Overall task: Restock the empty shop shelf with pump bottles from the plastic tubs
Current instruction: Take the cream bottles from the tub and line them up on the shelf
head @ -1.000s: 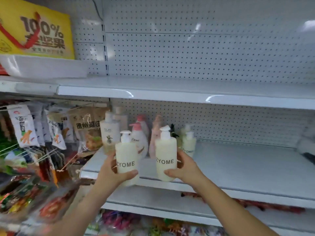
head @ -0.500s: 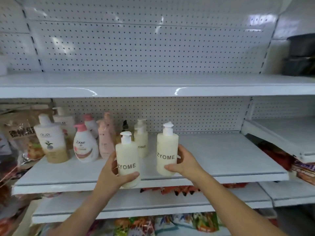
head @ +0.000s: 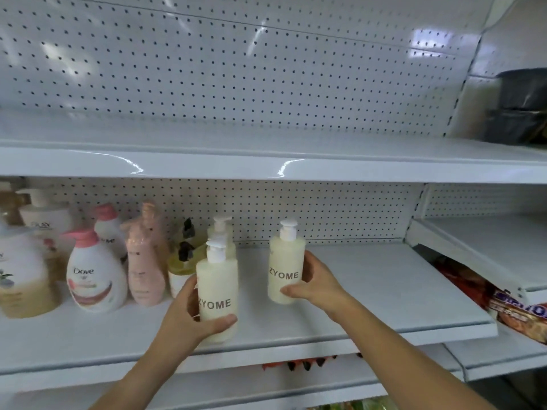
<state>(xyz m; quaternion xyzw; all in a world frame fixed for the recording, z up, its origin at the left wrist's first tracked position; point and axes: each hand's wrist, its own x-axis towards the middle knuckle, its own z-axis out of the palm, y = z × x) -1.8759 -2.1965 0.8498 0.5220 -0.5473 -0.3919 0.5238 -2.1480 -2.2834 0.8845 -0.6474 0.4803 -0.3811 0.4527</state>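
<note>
From the head view, my left hand (head: 189, 318) sits in the lower middle of the frame, fingers and thumb wrapped round the base of a cream ZYOME pump bottle (head: 217, 291), upright near the front edge of the white shelf (head: 384, 291). To its right, my right hand (head: 316, 282) grips a second ZYOME bottle (head: 285, 267) from the side, also upright and further back over the shelf. Its base seems to rest on the shelf, though I cannot be sure from this angle.

Just behind the left-hand bottle stands a third cream pump bottle (head: 220, 232). Further left stand a yellow bottle with a black pump (head: 185, 261), a pink bottle (head: 145, 270) and a white Dove bottle (head: 91, 279). The bottles at the left edge are blurred. Dark tubs (head: 524, 105) are stacked at the upper right, and snack packs (head: 518, 312) show at the lower right.
</note>
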